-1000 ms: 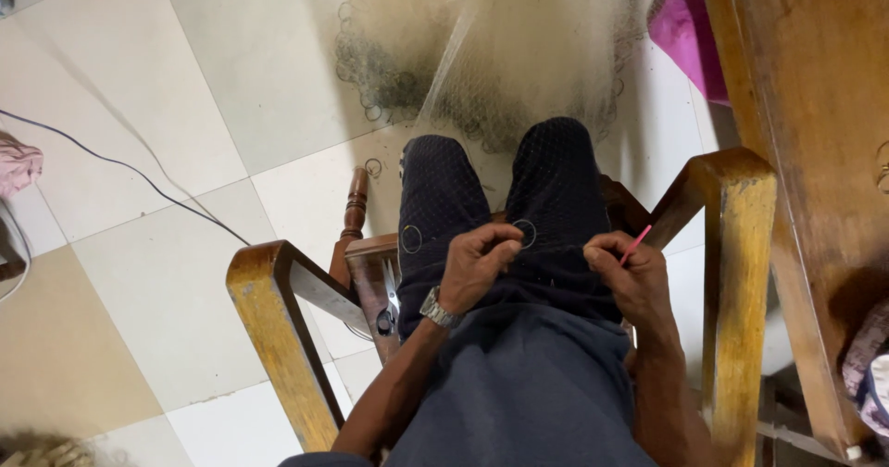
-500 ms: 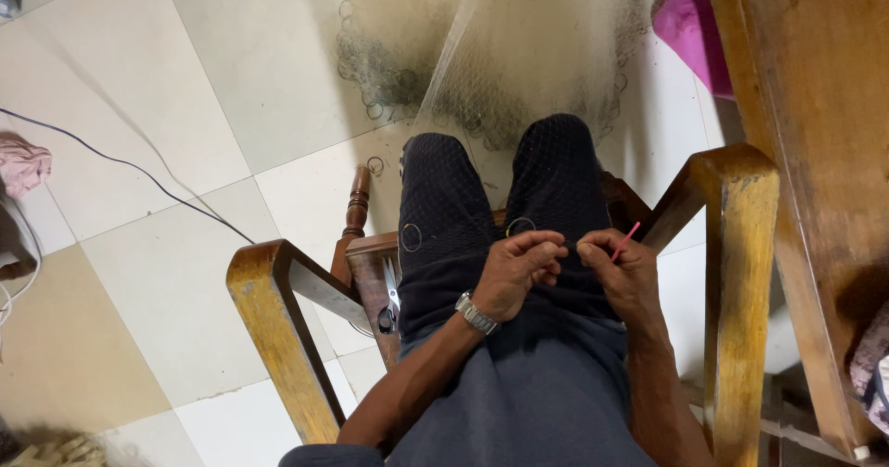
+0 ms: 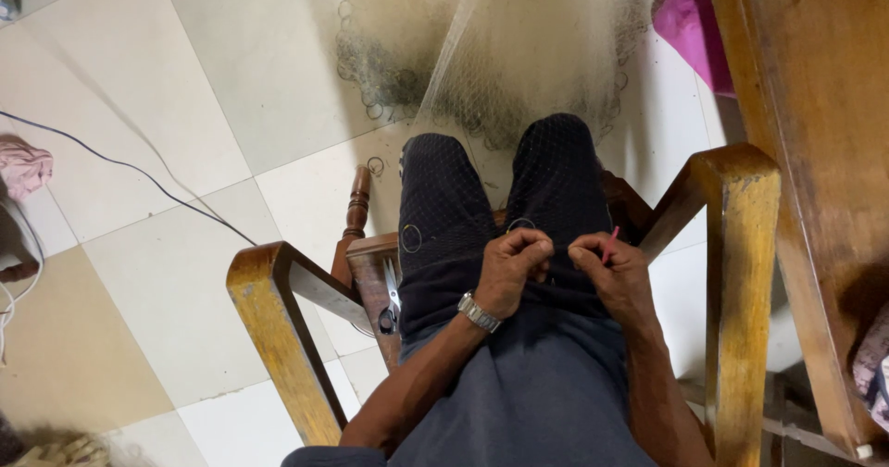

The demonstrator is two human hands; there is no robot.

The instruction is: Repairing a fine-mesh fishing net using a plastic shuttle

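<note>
I sit in a wooden armchair with a fine, pale fishing net draped from the floor over my dark-trousered knees. My left hand, with a metal wristwatch on the wrist, is closed and pinches the net mesh on my lap. My right hand sits right beside it, fingers closed on a thin red netting needle and the mesh. The two hands nearly touch. Small rings along the net edge lie on my thighs and on the floor.
Scissors rest on the chair seat by my left thigh. A wooden table stands close on the right, with pink cloth behind it. A dark cable crosses the tiled floor; a pink rag lies far left.
My left hand has moved right across my lap, closing the gap to my right hand. The right hand with the red needle stays almost in place.
</note>
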